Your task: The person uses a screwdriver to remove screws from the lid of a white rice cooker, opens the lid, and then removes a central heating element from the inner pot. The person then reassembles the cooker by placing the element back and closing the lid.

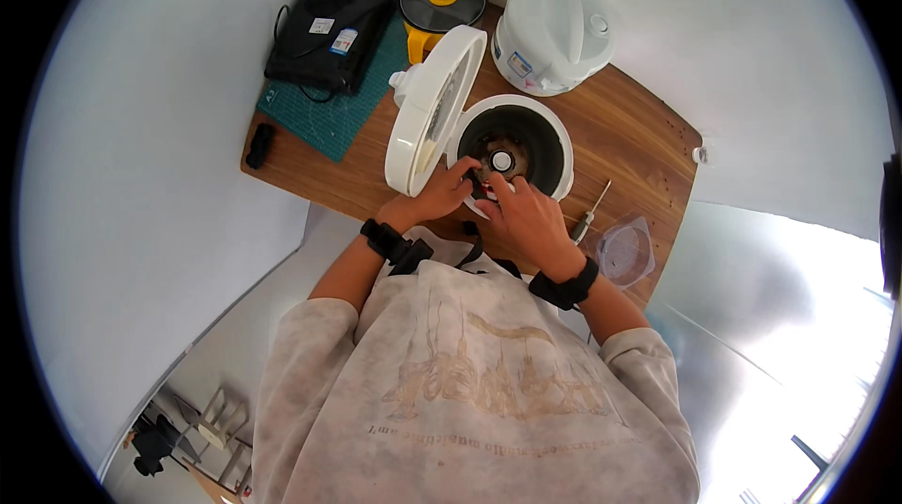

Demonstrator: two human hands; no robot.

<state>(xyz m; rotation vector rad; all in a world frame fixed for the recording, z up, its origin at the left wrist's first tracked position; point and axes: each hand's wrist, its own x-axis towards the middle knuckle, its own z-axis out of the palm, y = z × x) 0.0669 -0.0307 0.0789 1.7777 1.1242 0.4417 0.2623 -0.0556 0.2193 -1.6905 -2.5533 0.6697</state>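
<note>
A white rice cooker (567, 149) stands at the table's near edge with its lid (406, 152) raised to the left. Inside its dark cavity, a round pale button (502, 162) sits in the middle of a brownish, stained-looking bottom. My left hand (444, 192) reaches over the near left rim, its fingers bent down into the cavity. Beside it my right hand (528, 218) dips over the near rim with curled fingers. Between the fingertips a small red and white bit shows; it is too small to name, and the fingers partly hide it.
Right of the cooker lie a screwdriver (584, 226) and a clear plastic tray (627, 251). Small dark specks dot the table's right side. Behind stand a second white cooker (542, 30) and a yellow pot with a dark lid (458, 11). A black flat appliance (324, 20) rests on a green cutting mat (329, 128).
</note>
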